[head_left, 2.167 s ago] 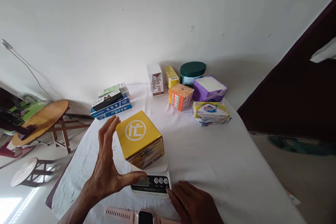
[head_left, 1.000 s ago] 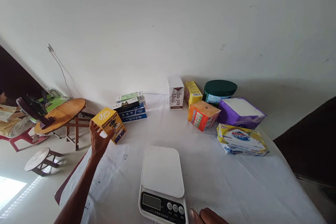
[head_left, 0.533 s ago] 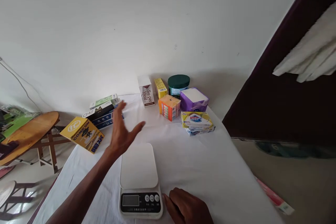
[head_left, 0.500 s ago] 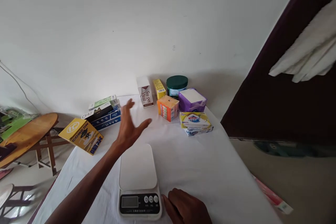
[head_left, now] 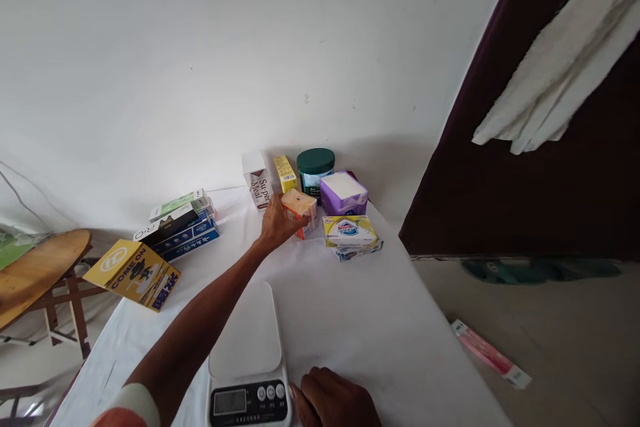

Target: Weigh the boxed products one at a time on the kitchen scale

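Note:
My left hand (head_left: 278,221) reaches across the white-clothed table (head_left: 350,320) and closes on the orange box (head_left: 301,209) at the back, fingers wrapped round its left side. My right hand (head_left: 333,403) rests on the cloth beside the buttons of the white kitchen scale (head_left: 247,355), fingers curled with nothing in them. The scale's platform is bare. The yellow box (head_left: 131,273) lies at the table's left edge, apart from both hands.
Behind the orange box stand a white "Super Meal" carton (head_left: 257,179), a small yellow box (head_left: 285,173), a green-lidded tub (head_left: 315,171), a purple pack (head_left: 343,193) and a yellow soap pack (head_left: 351,235). Stacked flat boxes (head_left: 179,224) lie left. A wooden side table (head_left: 35,273) stands left.
My left hand took the yellow box off the scale, set it at the left edge, then swung right and closed on the orange box. My right hand stayed by the scale.

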Available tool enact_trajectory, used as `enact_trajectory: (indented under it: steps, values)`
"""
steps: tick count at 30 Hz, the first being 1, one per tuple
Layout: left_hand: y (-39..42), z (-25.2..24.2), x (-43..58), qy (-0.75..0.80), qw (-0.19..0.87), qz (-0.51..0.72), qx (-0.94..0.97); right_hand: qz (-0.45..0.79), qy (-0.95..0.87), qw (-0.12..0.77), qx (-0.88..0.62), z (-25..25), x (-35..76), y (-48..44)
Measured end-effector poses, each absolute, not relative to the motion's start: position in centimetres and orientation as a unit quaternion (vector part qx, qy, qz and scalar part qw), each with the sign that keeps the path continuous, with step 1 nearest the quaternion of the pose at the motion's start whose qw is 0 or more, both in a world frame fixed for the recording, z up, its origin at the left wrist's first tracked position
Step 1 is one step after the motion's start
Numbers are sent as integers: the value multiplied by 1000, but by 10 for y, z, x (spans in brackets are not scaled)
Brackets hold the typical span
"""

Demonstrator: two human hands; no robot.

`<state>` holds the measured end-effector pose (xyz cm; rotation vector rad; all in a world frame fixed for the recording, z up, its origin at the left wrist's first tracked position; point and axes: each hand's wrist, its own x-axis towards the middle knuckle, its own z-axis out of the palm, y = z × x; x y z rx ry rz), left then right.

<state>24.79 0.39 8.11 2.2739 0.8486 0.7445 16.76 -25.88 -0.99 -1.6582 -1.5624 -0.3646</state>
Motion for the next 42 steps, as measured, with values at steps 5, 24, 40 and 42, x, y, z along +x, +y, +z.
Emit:
enact_trajectory:
  steps: [5,24,40,42]
  values:
    - [8,103,187,321,327,312,832,-87,-626,415,-654,0,166,-263]
    - [-78,115,-6,285,286,236,884,-52,-618,421,-661,4,164,-263]
    - [-78,150,14,251,128,122,952,-62,-622,425,-654,2,166,-263]
    - [-74,151,15,254,134,109,952,-65,-626,423,-651,-1,167,-263]
